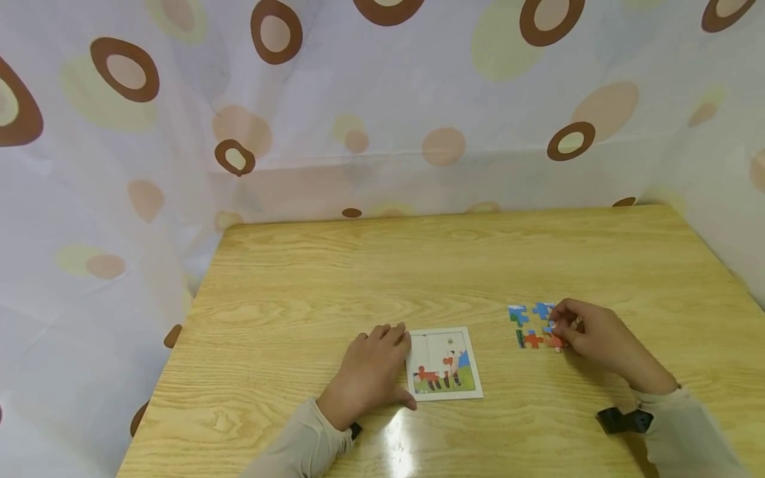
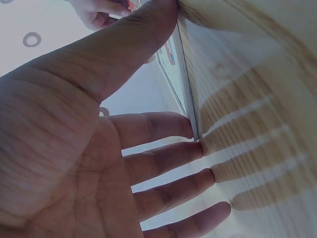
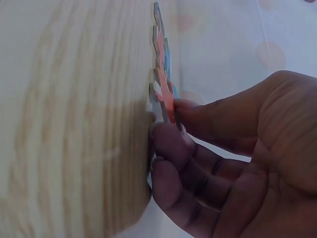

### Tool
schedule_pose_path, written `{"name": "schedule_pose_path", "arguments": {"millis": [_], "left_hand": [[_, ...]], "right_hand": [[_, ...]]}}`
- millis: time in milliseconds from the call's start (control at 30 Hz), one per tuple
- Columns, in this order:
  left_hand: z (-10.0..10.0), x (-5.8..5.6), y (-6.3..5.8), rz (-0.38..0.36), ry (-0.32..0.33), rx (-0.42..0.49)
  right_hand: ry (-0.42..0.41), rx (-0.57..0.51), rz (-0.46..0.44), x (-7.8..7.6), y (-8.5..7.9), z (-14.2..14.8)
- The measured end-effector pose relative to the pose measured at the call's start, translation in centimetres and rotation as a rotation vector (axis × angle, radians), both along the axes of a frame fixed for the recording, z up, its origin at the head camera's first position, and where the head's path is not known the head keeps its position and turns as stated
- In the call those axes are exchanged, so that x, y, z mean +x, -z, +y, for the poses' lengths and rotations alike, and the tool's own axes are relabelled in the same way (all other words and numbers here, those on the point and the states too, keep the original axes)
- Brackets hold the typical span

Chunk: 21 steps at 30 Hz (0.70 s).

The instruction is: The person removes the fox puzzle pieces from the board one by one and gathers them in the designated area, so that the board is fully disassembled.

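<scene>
A square puzzle board [image 1: 477, 381] with a white rim lies on the table, partly filled with pieces that show an orange and white animal on grass. My left hand [image 1: 372, 373] rests at its left side, fingers stretched out and thumb by the near corner. In the left wrist view the index fingertip [image 2: 184, 125] is right at the board's edge. To the right lie several loose jigsaw pieces, among them an orange one [image 1: 533, 339] and a blue and green one [image 1: 517, 315]. My right hand [image 1: 597, 335] pinches a puzzle piece [image 3: 167, 101] at the right of this group, its fingers covering part of it.
The wooden table [image 1: 335, 265] reaches back to a patterned curtain [image 1: 382, 99], which also hangs along both sides. A black wrist device [image 1: 624, 421] is at the right sleeve. Bare tabletop lies between the board and the loose pieces.
</scene>
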<state>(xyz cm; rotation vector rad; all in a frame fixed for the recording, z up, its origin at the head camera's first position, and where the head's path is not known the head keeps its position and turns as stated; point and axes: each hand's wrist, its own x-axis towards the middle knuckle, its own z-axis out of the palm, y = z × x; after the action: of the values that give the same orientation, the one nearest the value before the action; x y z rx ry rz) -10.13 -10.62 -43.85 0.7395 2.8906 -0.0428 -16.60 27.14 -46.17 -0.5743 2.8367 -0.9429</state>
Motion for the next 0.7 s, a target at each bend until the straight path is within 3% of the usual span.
{"name": "schedule_pose_path", "arguments": {"millis": [700], "left_hand": [[-0.06,0.08,0.02,0.004,0.005,0.014]], "right_hand": [[-0.001,0.113,0.056,0.29,-0.40,-0.70]]}}
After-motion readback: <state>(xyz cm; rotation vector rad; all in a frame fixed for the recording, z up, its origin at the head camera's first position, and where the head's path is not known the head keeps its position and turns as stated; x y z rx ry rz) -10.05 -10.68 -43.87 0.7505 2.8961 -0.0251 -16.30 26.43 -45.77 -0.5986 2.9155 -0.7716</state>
